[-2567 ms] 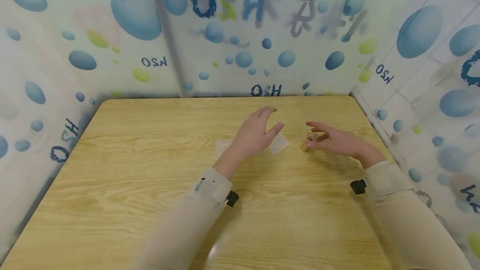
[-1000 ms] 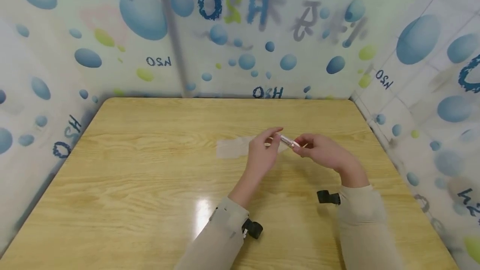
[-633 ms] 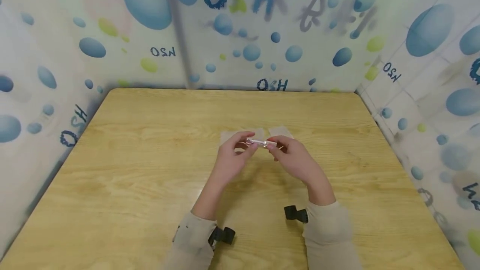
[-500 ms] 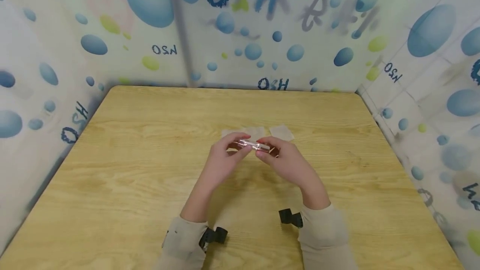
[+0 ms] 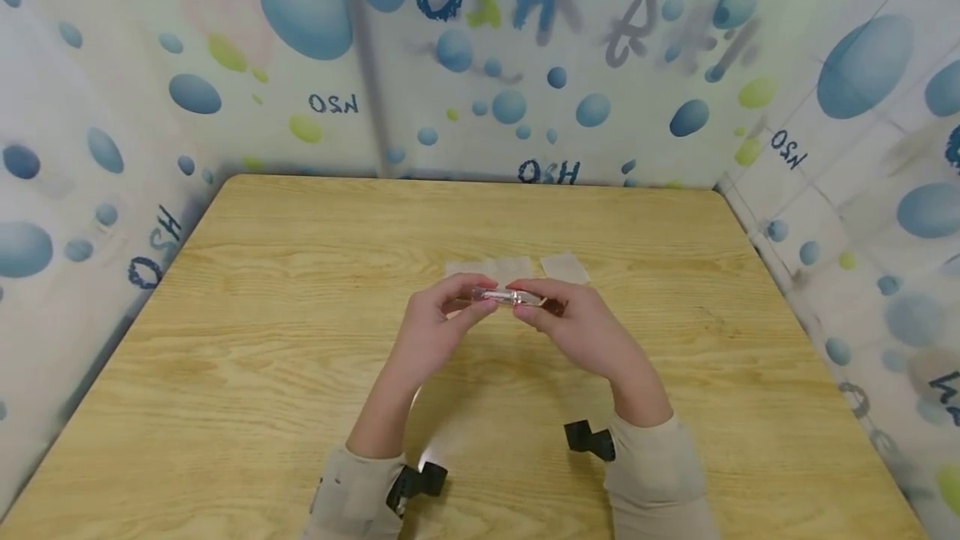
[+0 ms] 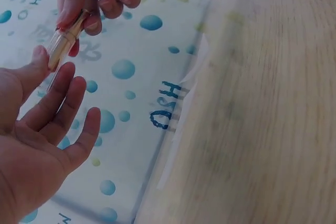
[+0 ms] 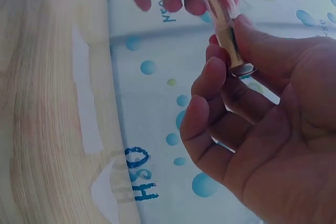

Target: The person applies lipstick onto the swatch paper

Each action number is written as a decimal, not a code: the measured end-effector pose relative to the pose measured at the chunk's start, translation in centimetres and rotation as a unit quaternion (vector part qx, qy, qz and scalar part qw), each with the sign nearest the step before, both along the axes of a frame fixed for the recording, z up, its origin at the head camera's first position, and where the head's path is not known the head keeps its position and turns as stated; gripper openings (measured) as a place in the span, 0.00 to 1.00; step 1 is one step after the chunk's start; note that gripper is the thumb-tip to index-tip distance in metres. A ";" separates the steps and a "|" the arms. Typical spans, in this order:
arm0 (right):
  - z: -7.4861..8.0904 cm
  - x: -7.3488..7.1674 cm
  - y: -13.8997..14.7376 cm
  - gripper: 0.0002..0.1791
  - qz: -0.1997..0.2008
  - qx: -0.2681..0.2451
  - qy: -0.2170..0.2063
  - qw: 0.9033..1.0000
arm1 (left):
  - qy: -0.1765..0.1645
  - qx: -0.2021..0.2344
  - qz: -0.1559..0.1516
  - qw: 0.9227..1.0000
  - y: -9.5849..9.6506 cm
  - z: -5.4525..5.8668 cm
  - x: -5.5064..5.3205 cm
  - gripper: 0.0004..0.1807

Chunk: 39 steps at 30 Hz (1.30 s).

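Observation:
Both hands pinch a small lipstick tube (image 5: 504, 297) with a gold base and a clear cap, held above the table. My left hand (image 5: 438, 319) holds the clear cap end between thumb and fingertips; its other fingers spread loosely in the left wrist view. At the gold base, my right hand (image 5: 581, 323) grips with thumb and forefinger, its remaining fingers bent beneath. The right wrist view shows the gold lipstick body (image 7: 226, 38) reaching up into the clear sleeve. Behind the hands lie thin white paper pieces (image 5: 566, 267), partly covered by the left hand.
The wooden table (image 5: 262, 340) meets a wall cover with blue bubbles (image 5: 508, 107) along its back edge. Another patterned wall stands close on the right. A black wrist camera (image 5: 588, 440) sits by each beige sleeve (image 5: 652, 473).
The right hand has picked the lipstick tube up from the table and brought it left. The left hand has taken hold of its other end, and both hands have come nearer the body.

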State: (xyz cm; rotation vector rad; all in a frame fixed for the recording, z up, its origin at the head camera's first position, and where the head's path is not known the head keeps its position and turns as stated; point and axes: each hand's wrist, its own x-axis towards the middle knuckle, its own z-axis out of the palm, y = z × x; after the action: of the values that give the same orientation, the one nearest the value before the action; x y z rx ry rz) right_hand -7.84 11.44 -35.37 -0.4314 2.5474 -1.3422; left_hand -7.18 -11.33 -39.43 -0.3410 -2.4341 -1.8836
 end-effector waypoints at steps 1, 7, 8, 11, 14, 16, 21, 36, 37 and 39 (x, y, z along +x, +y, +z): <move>0.0 -0.1 0.3 0.20 -0.005 0.004 -0.001 1.000 | 0.002 0.001 0.007 1.000 -0.2 0.0 -0.1 0.15; -0.4 -0.5 1.8 0.22 -0.046 0.003 -0.023 0.999 | -0.002 0.002 0.043 0.999 -1.8 0.7 -0.3 0.13; -0.4 -0.6 1.9 0.22 -0.048 0.004 -0.026 0.998 | -0.003 0.001 0.041 0.999 -1.9 0.8 -0.4 0.13; -0.6 -0.8 1.9 0.22 -0.042 0.020 -0.021 0.999 | -0.001 -0.004 0.031 0.999 -2.0 0.9 -0.6 0.15; -0.9 -0.9 1.8 0.22 -0.035 0.037 -0.016 0.999 | 0.004 -0.011 0.034 0.999 -1.9 0.9 -0.8 0.16; -1.0 -1.0 1.8 0.22 -0.035 0.044 -0.015 0.998 | 0.005 -0.015 0.043 0.999 -2.0 0.9 -1.0 0.17; -0.9 -1.2 2.1 0.23 -0.050 0.045 -0.016 0.998 | -0.030 -0.018 0.091 0.995 -3.1 0.9 -1.8 0.20; -0.6 -1.8 2.0 0.22 -0.080 0.018 0.001 0.997 | -0.076 -0.100 0.216 0.968 -6.6 -0.7 -2.7 0.20; -0.6 -1.8 2.0 0.22 -0.079 0.017 0.002 0.997 | -0.071 -0.115 0.217 0.967 -6.9 -0.8 -2.7 0.20; -0.5 -1.8 2.1 0.21 -0.078 0.017 0.004 0.997 | -0.063 -0.158 0.215 0.962 -7.5 -1.1 -2.8 0.21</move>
State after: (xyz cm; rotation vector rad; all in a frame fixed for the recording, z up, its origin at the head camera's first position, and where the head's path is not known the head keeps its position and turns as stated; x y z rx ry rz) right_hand -9.63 13.49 -35.90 -0.2357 2.6544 -1.3494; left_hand -10.00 -18.79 -40.52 0.2915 -2.6146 -1.3807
